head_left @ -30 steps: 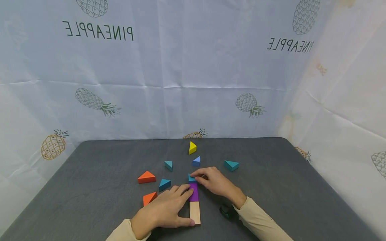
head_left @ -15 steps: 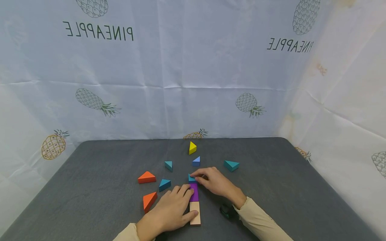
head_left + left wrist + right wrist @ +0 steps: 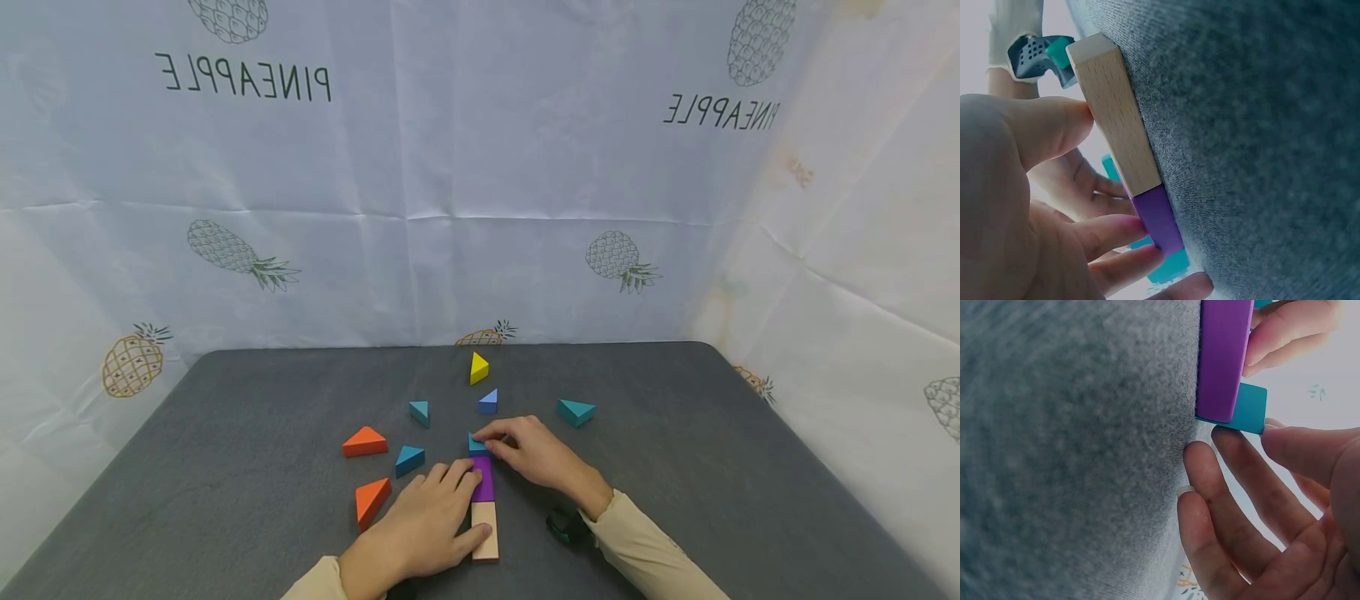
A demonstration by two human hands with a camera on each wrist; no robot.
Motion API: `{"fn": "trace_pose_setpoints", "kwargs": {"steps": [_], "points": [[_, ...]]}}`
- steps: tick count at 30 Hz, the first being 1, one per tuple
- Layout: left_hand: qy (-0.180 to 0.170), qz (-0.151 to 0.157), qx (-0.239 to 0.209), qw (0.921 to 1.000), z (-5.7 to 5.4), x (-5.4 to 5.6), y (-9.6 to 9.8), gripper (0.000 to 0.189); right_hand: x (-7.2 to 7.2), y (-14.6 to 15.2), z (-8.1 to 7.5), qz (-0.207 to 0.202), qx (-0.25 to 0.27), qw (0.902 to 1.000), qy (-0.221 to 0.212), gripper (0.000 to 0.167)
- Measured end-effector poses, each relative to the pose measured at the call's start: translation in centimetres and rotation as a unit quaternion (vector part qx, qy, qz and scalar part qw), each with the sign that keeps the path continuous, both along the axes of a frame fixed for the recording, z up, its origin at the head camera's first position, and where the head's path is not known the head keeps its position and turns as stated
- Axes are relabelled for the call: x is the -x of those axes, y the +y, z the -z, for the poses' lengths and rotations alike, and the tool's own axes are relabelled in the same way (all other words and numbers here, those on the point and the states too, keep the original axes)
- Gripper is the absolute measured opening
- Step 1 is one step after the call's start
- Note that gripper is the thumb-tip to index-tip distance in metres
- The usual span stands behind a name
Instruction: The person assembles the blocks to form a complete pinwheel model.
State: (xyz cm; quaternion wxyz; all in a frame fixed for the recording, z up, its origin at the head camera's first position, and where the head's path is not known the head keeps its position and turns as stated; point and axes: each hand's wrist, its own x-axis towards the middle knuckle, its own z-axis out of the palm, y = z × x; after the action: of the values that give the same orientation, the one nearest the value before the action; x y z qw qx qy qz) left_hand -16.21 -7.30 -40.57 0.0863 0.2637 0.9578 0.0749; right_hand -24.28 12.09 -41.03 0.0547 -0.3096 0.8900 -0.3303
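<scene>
Touching the wooden block (image 3: 486, 515) with the thumb of the left hand (image 3: 423, 529), the purple block (image 3: 487, 487) just past it with loosely extended fingers. Pinching the teal block (image 3: 476, 447) beyond, in fingers of the right hand (image 3: 536, 454). On the cloth (image 3: 450, 142) far past the fingers, mirrored: PINEAPPLE, twice.

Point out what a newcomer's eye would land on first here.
Probably the row mid-table: a wooden block nearest, a purple block beyond it, then a blue-green triangular block. The left hand touches the first two, and the right hand pinches the third. Next, likely, two orange triangular blocks left of the row and a yellow block near the table's far edge.
</scene>
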Motion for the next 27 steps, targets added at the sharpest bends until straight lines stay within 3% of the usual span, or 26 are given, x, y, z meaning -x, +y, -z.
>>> {"fn": "trace_pose_setpoints", "kwargs": {"steps": [9,17,27], "points": [[-0.040,0.019,-0.018,0.9989,-0.2,0.5,-0.8,0.076,0.0,0.0,0.0,-0.003,-0.001,1.0000,0.008,0.024],[-0.033,0.019,-0.017,0.9991,-0.3,0.4,-0.8,0.076,0.2,0.4,-0.2,-0.001,0.000,1.0000,0.010,0.022],[-0.031,0.016,-0.015,0.9993,-0.4,0.3,-0.7,0.076,0.4,1.7,-1.7,0.022,0.013,0.9994,0.026,0.024]]}}
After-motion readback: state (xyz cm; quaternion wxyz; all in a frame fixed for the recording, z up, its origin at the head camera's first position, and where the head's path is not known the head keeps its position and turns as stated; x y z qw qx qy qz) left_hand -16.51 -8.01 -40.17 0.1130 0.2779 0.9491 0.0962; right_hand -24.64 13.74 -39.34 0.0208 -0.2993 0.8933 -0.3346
